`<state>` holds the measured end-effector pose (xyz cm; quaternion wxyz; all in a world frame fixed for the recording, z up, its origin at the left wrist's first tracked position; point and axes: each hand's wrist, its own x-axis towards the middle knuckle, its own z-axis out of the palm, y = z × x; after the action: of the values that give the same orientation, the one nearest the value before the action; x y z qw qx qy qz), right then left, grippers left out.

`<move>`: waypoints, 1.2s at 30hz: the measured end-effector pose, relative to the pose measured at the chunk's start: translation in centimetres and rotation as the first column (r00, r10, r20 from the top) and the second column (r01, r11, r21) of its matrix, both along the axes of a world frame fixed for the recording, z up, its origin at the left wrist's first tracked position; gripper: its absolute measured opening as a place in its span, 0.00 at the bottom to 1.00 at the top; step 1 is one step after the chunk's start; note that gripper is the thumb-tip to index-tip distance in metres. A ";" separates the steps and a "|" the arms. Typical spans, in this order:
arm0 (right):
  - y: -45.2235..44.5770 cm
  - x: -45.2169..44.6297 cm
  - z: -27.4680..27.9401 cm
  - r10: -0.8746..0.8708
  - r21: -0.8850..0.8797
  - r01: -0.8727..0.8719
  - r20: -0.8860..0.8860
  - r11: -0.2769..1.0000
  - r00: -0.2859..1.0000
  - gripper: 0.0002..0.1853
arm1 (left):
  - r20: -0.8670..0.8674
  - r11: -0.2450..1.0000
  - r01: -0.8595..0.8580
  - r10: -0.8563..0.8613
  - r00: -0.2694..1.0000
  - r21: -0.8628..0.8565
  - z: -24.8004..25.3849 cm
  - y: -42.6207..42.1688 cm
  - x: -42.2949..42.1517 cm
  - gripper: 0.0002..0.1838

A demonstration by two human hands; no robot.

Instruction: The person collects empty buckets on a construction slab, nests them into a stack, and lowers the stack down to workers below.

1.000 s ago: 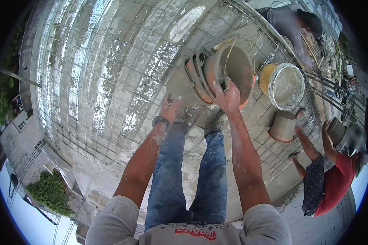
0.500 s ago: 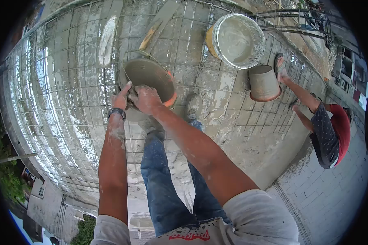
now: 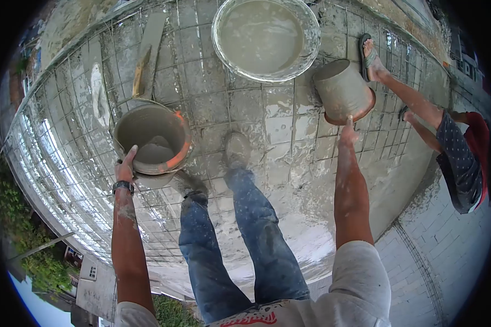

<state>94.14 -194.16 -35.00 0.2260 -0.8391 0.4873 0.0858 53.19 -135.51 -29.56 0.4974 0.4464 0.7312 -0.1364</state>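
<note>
Here, One Grip and One Touch

Left hand (image 3: pixel 126 165) grasping the part-filled bucket (image 3: pixel 139 124) at its near rim; right hand (image 3: pixel 349 132) at the upturned bucket's (image 3: pixel 343 90) rim, closure unclear. Beyond, between both: pail (image 3: pixel 265 78). Step, apparently: handling two buckets; lifting either would call for firm rim holds.

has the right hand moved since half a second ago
Yes, the right hand has moved rightward, from the upright bucket to the upturned bucket, which stayed put.
</note>
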 end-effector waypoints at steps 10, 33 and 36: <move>7.3 -1.1 11.2 0.190 0.442 -0.317 0.308 0.839 0.932 0.13 | -0.126 0.904 0.247 -0.216 0.968 0.348 -3.3 -4.8 -7.5 0.39; 46.8 -42.6 22.1 0.829 -0.014 -0.897 0.376 -0.442 -0.414 0.23 | 0.306 0.915 -0.248 0.148 0.940 0.318 3.0 -8.0 -22.5 0.52; 47.9 -45.0 22.1 0.775 -0.069 -0.824 0.303 -0.563 -0.554 0.24 | 0.381 0.948 -0.247 0.155 0.911 0.203 4.4 -6.8 -23.8 0.58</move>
<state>49.19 -146.21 -12.95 0.1785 -0.7913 -0.5457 0.2101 29.36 -142.30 -25.12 0.5750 0.4440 0.6810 0.0921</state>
